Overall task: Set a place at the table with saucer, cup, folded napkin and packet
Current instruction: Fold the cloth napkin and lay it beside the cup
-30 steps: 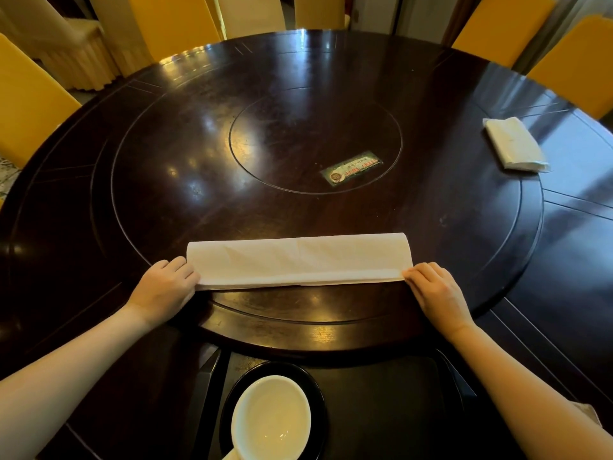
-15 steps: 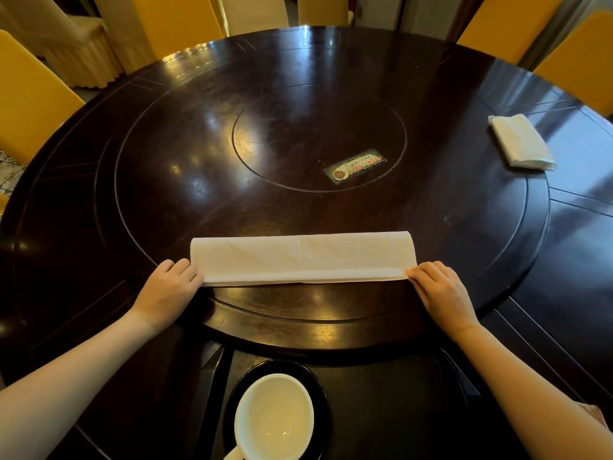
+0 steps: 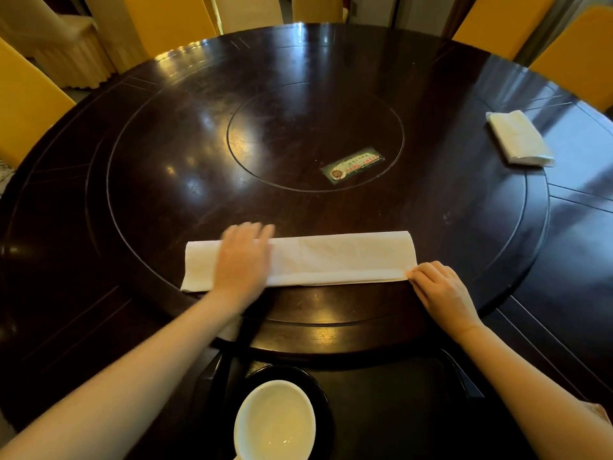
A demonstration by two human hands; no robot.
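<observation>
Our left hand (image 3: 243,257) is lying flat, fingers straight, on the napkin (image 3: 341,257). Our right hand (image 3: 441,290) is pinching its near right corner. Napkin is lying along the turntable (image 3: 497,227) near edge, green label (image 3: 353,165) well beyond. Cup (image 3: 275,423) is sitting on saucer (image 3: 320,386) nearest us.

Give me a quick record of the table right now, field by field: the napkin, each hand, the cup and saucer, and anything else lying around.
napkin: white, folded into a long strip, flat on the turntable
left hand: lies flat on the strip's left part, blurred
right hand: fingers at the strip's near right corner; cannot tell whether they pinch or only touch
cup: white, on the saucer
saucer: black, nearest the person
other: white folded bundle far right; green card near the centre
</observation>
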